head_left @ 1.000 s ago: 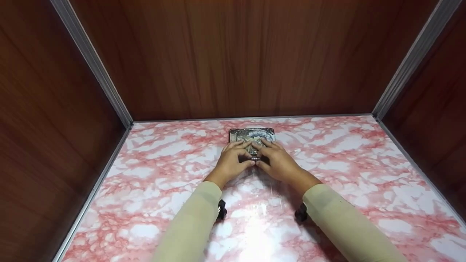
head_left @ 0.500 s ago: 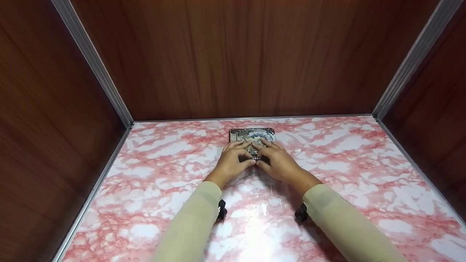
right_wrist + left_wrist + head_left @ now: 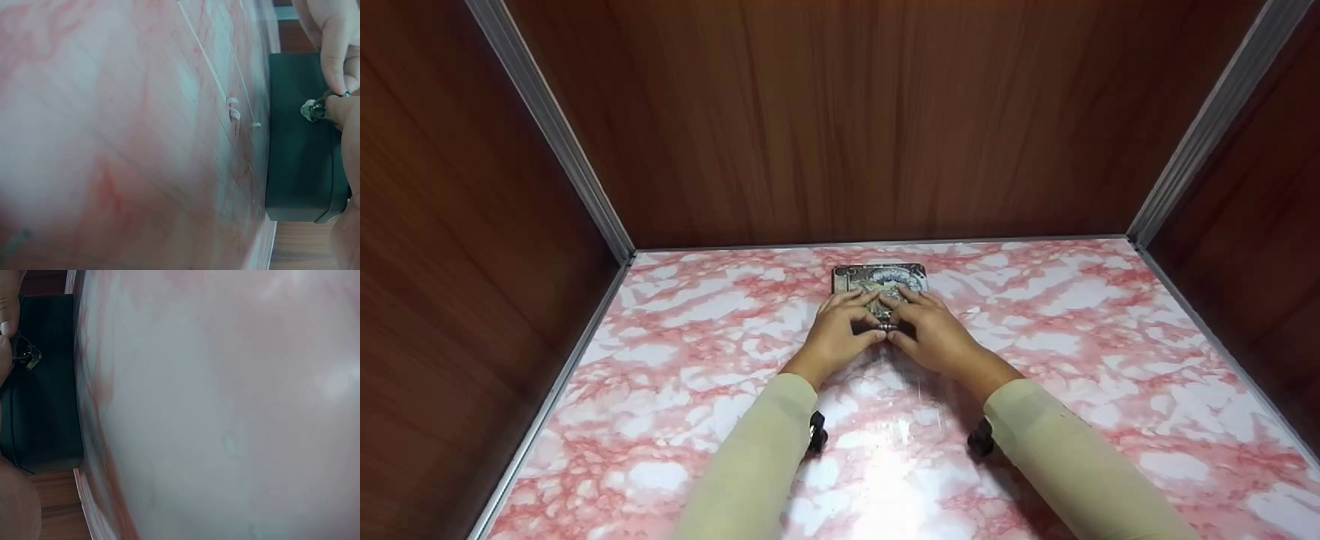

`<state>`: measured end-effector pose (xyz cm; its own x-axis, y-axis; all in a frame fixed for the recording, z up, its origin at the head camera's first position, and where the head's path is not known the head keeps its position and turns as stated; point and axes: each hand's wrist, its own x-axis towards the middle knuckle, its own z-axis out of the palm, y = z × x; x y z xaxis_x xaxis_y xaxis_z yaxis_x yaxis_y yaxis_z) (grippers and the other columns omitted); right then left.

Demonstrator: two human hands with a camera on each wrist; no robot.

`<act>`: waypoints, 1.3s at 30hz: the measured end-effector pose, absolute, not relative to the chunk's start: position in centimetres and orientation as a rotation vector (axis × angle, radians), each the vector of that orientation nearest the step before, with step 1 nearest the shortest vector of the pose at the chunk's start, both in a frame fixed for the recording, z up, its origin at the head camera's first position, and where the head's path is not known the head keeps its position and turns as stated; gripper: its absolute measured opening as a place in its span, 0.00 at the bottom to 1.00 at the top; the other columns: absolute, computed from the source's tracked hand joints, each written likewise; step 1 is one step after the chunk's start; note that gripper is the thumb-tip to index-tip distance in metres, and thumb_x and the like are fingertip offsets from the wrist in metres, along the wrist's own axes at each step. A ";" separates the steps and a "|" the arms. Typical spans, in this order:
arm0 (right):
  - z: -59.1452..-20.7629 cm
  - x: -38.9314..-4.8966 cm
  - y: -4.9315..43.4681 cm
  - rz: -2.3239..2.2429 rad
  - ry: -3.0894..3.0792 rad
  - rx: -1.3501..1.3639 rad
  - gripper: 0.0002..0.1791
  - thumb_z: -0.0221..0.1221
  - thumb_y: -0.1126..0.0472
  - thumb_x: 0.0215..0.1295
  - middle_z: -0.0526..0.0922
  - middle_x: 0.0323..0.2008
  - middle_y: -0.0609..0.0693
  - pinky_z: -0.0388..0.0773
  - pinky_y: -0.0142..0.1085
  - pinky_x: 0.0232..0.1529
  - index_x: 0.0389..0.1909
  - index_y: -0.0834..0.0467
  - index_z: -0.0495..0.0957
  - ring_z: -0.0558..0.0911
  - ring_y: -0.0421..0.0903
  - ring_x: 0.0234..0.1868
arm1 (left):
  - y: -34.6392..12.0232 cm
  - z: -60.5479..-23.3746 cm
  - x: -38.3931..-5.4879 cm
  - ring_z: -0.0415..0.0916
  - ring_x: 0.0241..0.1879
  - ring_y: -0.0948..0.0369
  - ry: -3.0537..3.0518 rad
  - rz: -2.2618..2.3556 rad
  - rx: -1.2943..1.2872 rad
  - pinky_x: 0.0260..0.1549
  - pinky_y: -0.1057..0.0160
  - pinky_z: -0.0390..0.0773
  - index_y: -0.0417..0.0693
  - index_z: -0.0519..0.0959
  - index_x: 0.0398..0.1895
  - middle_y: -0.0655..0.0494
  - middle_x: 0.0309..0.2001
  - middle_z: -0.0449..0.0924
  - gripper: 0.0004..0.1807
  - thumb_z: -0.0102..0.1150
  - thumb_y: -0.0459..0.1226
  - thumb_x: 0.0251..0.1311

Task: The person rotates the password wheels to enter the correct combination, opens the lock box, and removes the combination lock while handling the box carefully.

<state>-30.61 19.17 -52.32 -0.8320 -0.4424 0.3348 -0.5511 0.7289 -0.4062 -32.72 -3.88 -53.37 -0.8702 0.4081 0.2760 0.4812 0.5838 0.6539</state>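
A dark green metal box (image 3: 298,152) with a picture-printed lid (image 3: 898,276) stands at the far middle of the table. A metal wire latch (image 3: 27,357) sits on its front. My left hand (image 3: 840,330) is on the box's left half, its fingers spread over the lid and its thumb bent down to the latch. The right hand (image 3: 931,330) mirrors it from the other side, its thumb on the latch too. In the head view the two thumb tips meet at the front edge. The hands hide much of the lid.
A red and white marbled table (image 3: 697,420) carries the box. Brown wood-grain panels (image 3: 840,120) rise behind and on both sides, with grey metal strips (image 3: 551,127) in the corners. Small whitish strips (image 3: 232,109) lie on the tabletop in front of the box.
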 end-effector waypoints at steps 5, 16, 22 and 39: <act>-52.3 -30.6 19.2 0.743 -2.711 0.808 0.07 0.72 0.56 0.77 0.77 0.83 0.48 0.54 0.71 0.91 0.49 0.54 0.88 0.68 0.63 0.89 | -3.8 -53.5 -32.9 0.64 0.88 0.54 -2.712 -1.155 -0.752 0.91 0.45 0.58 0.55 0.94 0.46 0.66 0.84 0.74 0.08 0.79 0.45 0.70; -52.2 -30.6 19.2 0.754 -2.711 0.815 0.05 0.72 0.57 0.76 0.75 0.84 0.48 0.53 0.71 0.91 0.44 0.53 0.87 0.68 0.63 0.89 | -3.8 -53.4 -32.7 0.64 0.88 0.53 -2.716 -1.167 -0.744 0.91 0.45 0.58 0.54 0.95 0.46 0.66 0.84 0.75 0.09 0.78 0.47 0.71; -52.1 -30.6 19.2 0.754 -2.727 0.801 0.06 0.72 0.57 0.76 0.75 0.84 0.48 0.52 0.71 0.91 0.46 0.53 0.87 0.67 0.63 0.89 | -3.9 -53.2 -32.6 0.64 0.88 0.54 -2.731 -1.165 -0.738 0.91 0.44 0.56 0.54 0.94 0.46 0.67 0.84 0.74 0.09 0.78 0.47 0.71; -52.2 -30.7 19.2 0.722 -2.705 0.816 0.11 0.72 0.56 0.75 0.78 0.82 0.50 0.56 0.69 0.91 0.52 0.55 0.88 0.69 0.64 0.88 | -3.9 -53.4 -32.7 0.66 0.87 0.52 -2.698 -1.155 -0.772 0.91 0.44 0.57 0.53 0.95 0.45 0.64 0.84 0.75 0.08 0.79 0.45 0.70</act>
<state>-30.74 19.23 -52.21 -0.8201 -0.4571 0.3442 -0.5678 0.7243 -0.3911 -32.71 -3.86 -53.36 -0.8654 0.4104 0.2876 0.4914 0.5820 0.6479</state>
